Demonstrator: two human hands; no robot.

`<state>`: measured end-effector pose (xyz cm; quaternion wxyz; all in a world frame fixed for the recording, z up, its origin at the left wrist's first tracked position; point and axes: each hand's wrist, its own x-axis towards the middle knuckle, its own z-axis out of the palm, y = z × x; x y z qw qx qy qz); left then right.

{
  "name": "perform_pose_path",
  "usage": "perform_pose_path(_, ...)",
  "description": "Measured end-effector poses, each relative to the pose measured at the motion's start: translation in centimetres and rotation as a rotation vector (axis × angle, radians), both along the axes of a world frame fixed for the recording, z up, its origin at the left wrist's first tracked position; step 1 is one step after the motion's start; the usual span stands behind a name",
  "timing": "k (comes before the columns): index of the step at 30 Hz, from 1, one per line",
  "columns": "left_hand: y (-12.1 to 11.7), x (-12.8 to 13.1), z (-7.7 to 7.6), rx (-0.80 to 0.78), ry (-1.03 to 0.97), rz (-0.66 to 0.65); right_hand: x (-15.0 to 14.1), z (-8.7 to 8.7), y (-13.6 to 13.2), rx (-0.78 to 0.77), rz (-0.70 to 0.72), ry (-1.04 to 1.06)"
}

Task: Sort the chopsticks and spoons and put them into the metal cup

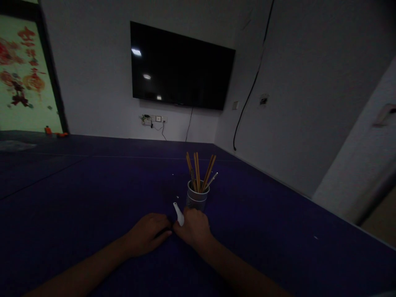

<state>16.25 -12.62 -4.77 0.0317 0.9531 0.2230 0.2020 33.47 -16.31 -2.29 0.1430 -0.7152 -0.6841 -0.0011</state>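
My right hand (pixel 195 227) is closed around a white spoon (pixel 178 213), whose handle sticks up at a slant between thumb and fingers. The lower end of the spoon is hidden by the hand. Just behind stands a grey cylindrical utensil holder (pixel 196 199), its base partly covered by my right hand. Several wooden chopsticks (pixel 198 171) and a shiny metal handle (pixel 212 179) rise out of it. To the left, my left hand (pixel 150 233) rests low over the dark blue surface, thumb and fingers apart, its fingertips near the right thumb. I see nothing held in it.
The dark blue surface (pixel 123 181) stretches to the walls and carries a few small white scraps. Orange objects (pixel 58 134) and clear plastic (pixel 15 145) lie at the far left. A television (pixel 182 66) hangs on the wall, and a black cable (pixel 247 99) runs down at right.
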Motion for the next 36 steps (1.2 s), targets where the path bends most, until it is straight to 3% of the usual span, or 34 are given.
perform_pose_path(9,0.1,-0.1,-0.2,0.054,-0.072,0.055,0.2,0.6,-0.4,0.059,0.041,0.108)
perform_pose_path(14,0.1,-0.2,-0.1,0.042,-0.077,0.085,0.4,0.0,-0.1,0.093,0.108,0.242)
perform_pose_path(21,0.4,-0.3,-0.4,0.071,-0.112,0.101,0.1,-0.8,-0.1,0.264,0.358,0.445)
perform_pose_path(27,0.7,-0.4,-0.9,0.162,-0.148,0.12,-0.2,-0.6,-0.6,0.259,0.528,0.52)
perform_pose_path(29,0.7,-0.4,-1.0,0.217,-0.167,0.137,0.0,-0.8,-0.6,0.334,0.548,0.539)
perform_pose_path(33,0.4,-0.3,-0.9,0.314,-0.185,0.171,0.3,-1.1,-0.9,0.617,0.526,0.491)
perform_pose_path(36,0.2,-0.3,-0.5,0.343,-0.186,0.178,0.6,-0.6,-1.2,0.81,0.584,0.449)
